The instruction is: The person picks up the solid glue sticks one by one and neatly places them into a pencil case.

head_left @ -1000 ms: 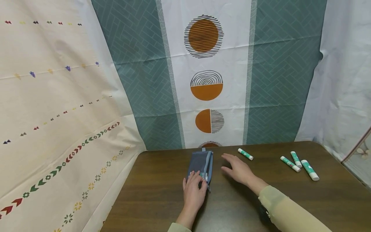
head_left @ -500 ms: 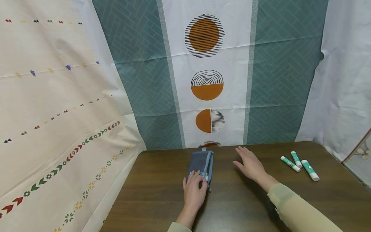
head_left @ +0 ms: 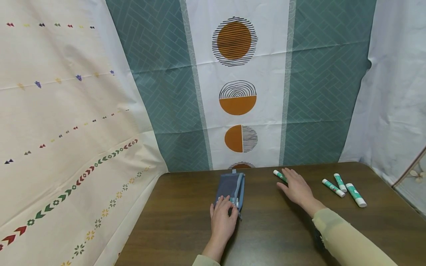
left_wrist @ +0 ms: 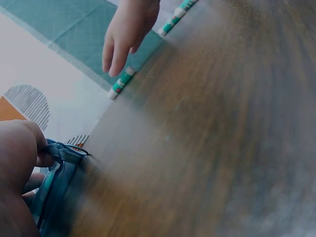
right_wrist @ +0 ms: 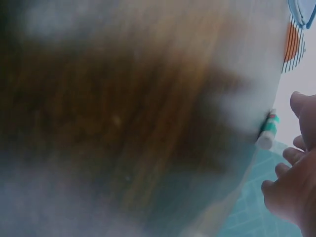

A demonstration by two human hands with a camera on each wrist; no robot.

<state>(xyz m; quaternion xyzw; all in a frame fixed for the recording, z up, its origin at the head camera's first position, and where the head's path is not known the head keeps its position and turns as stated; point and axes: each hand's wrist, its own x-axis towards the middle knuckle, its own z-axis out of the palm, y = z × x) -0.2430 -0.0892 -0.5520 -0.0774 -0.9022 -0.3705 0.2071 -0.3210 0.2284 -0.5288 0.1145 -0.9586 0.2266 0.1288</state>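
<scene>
A blue-grey zip pouch lies on the brown table near its far edge, its zip open and a green-and-white stick showing at the mouth. My left hand holds the pouch's near end, fingers curled on it; the left wrist view shows the pouch under that hand. My right hand hovers flat, fingers straight, over a green-and-white glue stick to the pouch's right. That glue stick pokes out beyond the fingertips, and the right wrist view shows the glue stick just off the fingers.
Three more glue sticks lie at the table's right side. Patterned cloth backdrops hang close behind the table and along the left. The right wrist view is mostly blurred table.
My right hand has moved from beside the pouch to the right and away, ending over the lone glue stick. The left hand and pouch have not moved.
</scene>
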